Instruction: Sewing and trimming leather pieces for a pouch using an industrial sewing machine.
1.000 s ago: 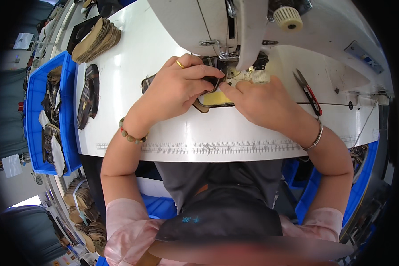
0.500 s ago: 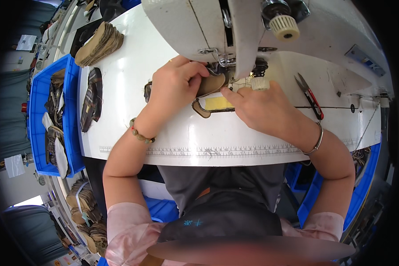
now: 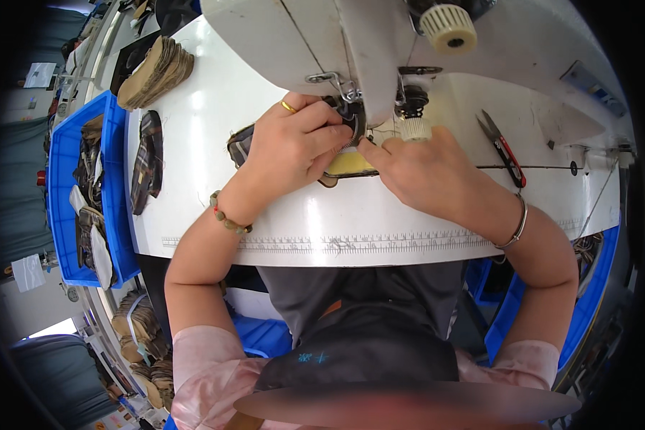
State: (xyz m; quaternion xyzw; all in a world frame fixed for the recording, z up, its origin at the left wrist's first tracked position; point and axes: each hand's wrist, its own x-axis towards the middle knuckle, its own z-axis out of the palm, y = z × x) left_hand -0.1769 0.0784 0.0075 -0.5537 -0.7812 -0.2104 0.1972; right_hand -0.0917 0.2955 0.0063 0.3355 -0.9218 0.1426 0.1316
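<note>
Under the head of a white sewing machine point(image 3: 315, 43) lies a shoe piece point(image 3: 242, 145) of dark plaid cloth with a curved, bound edge. My left hand point(image 3: 297, 143) is closed on it, thumb and fingers pinching its bent edge close to the needle area. My right hand point(image 3: 423, 172) is curled, its fingertips at the same piece's edge just right of the presser foot; its other fingers are partly hidden. Below the piece a yellow strip point(image 3: 351, 164) shows on the machine bed. The needle itself is hidden behind the machine head.
Red-handled thread snips point(image 3: 509, 161) lie right of my right hand. Stacked tan soles point(image 3: 158, 72) and a plaid piece point(image 3: 147, 161) sit on the left of the white table point(image 3: 301, 222). A blue crate point(image 3: 125, 244) of pieces stands beyond the left edge.
The shoe piece has turned at the machine; its tan sole face is now mostly hidden and more plaid shows at left. My left fingers have shifted toward the needle. The right hand has hardly moved.
</note>
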